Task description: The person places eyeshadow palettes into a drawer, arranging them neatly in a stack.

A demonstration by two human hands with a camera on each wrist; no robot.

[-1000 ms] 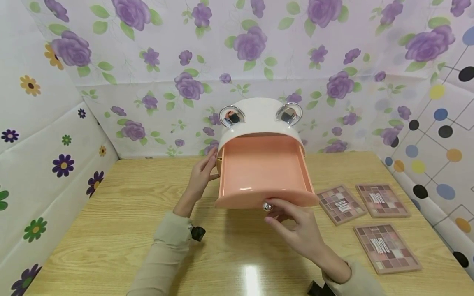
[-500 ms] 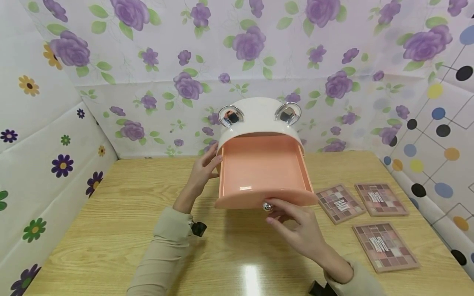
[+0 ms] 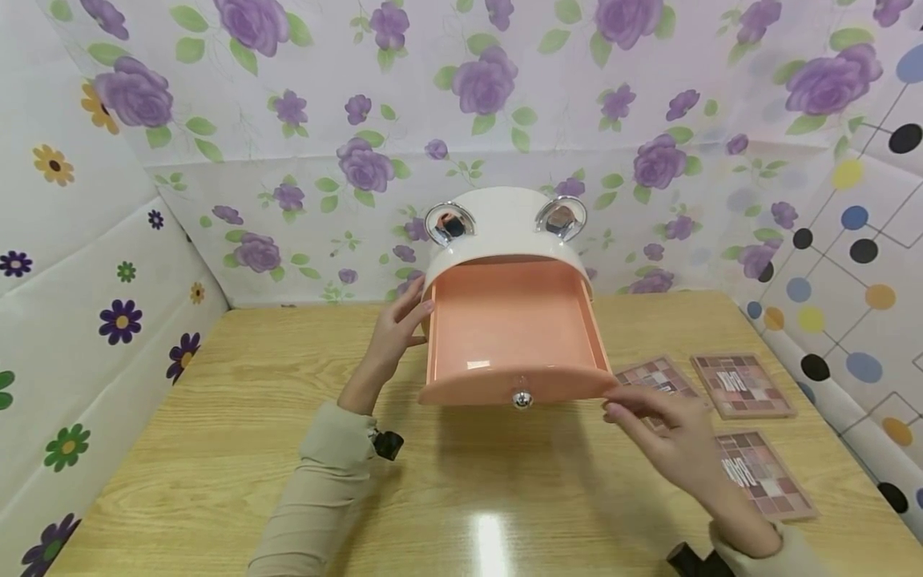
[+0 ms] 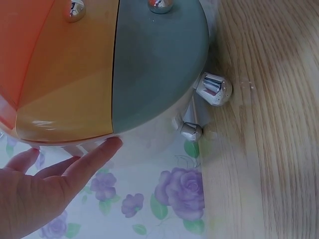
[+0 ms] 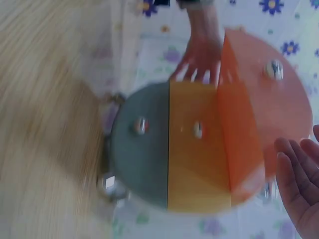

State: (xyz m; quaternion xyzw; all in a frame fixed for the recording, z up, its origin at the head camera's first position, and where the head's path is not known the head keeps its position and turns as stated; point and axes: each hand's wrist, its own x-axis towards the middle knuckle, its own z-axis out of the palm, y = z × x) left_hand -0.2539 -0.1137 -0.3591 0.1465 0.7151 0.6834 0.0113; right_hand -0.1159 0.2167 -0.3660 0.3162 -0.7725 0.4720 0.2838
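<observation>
A white desktop drawer cabinet (image 3: 507,210) with two silver eye shapes stands at the back of the table. Its peach top drawer (image 3: 472,391) is pulled out, with nothing in it. A silver knob (image 3: 522,399) sits on the drawer front. My left hand (image 3: 388,340) rests its extended fingers against the cabinet's left side. My right hand (image 3: 674,437) is at the right corner of the drawer front, fingers fairly straight; whether they touch it is unclear. Below the peach drawer, the left wrist view shows a yellow drawer (image 4: 72,79) and a grey-green drawer (image 4: 159,64), both closed.
Three eyeshadow palettes lie on the table's right: one (image 3: 652,370) partly behind my right hand, another (image 3: 744,386) beside it, and a nearer one (image 3: 779,485). The wooden table (image 3: 238,417) meets a flowered cloth wall (image 3: 303,232) behind the cabinet.
My right hand has let go of the silver knob and moved right to the drawer's corner, over the palettes. The left hand stays on the cabinet's side, and the drawer remains pulled out.
</observation>
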